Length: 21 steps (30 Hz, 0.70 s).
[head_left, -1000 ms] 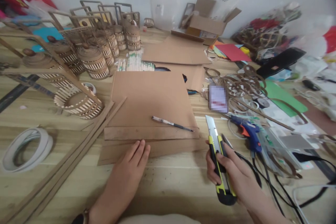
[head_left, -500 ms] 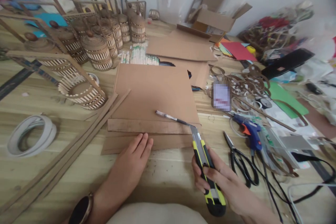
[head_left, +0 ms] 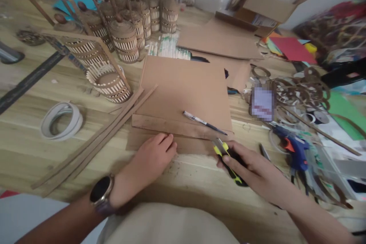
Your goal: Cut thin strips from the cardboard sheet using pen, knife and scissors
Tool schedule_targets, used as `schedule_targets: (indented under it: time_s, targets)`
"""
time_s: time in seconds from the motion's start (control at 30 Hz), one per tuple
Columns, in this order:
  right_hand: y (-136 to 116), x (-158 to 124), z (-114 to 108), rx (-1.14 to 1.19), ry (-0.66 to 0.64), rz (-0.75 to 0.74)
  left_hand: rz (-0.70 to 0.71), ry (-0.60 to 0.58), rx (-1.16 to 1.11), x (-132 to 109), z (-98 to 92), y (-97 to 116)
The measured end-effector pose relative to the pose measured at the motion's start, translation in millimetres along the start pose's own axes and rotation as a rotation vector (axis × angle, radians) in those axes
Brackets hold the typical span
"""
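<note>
My right hand [head_left: 243, 164] grips a yellow-and-black utility knife [head_left: 233, 167] whose short blade points up-left, close to the right end of the cardboard strips. My left hand [head_left: 153, 156], with a watch on its wrist, rests on the lower cardboard strip [head_left: 137, 141], fingers close together and a little bent, holding nothing. Just above lies another cardboard strip [head_left: 160, 124], on the bottom part of a large cardboard sheet [head_left: 185, 87]. A pen [head_left: 204, 122] lies slanted across the sheet and this strip, its dark tip near the knife.
Long cardboard strips [head_left: 105, 133] and a white tape roll [head_left: 61, 120] lie on the left. Slatted lantern-like baskets [head_left: 124, 42] crowd the back left. On the right are a phone [head_left: 263, 103], a blue glue gun [head_left: 297, 148], partly hidden scissors [head_left: 264, 152] and curled brown strips [head_left: 300, 87].
The view has shifted, so the table things appear further right or higher. My right hand has brought the knife lower beside the strips, and its blade shows less. My left fingers bend more.
</note>
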State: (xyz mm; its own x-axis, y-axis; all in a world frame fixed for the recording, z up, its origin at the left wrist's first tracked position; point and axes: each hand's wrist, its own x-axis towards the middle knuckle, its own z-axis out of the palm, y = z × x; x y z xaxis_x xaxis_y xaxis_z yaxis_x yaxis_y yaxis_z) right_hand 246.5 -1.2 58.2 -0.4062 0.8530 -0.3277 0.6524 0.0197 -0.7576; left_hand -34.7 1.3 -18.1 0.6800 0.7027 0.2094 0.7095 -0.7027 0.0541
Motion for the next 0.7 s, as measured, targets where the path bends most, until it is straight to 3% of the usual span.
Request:
schedule_targets:
  time_s: [0.07, 0.2, 0.33, 0.4, 0.57, 0.7]
  targets:
    - [-9, 9, -5, -0.278, -0.028, -0.074, 0.039, -0.005, -0.076, 8, -1.9, -8]
    - [-21, 31, 2, -0.744, -0.119, -0.177, 0.114, 0.109, -0.109, 17, 2.3, -23]
    - [-29, 47, 14, -1.052, -0.224, -0.181, 0.134, 0.214, -0.112, 16, 9.5, -28]
    - [-33, 52, 17, -1.130, -0.257, -0.166, 0.141, 0.225, -0.104, 15, 12.0, -28]
    - [-39, 56, 20, -1.183, -0.309, -0.125, 0.166, 0.035, -0.065, 17, 14.6, -27]
    - [-41, 58, 21, -1.182, -0.338, -0.098, 0.173, -0.033, -0.067, 19, 16.2, -29]
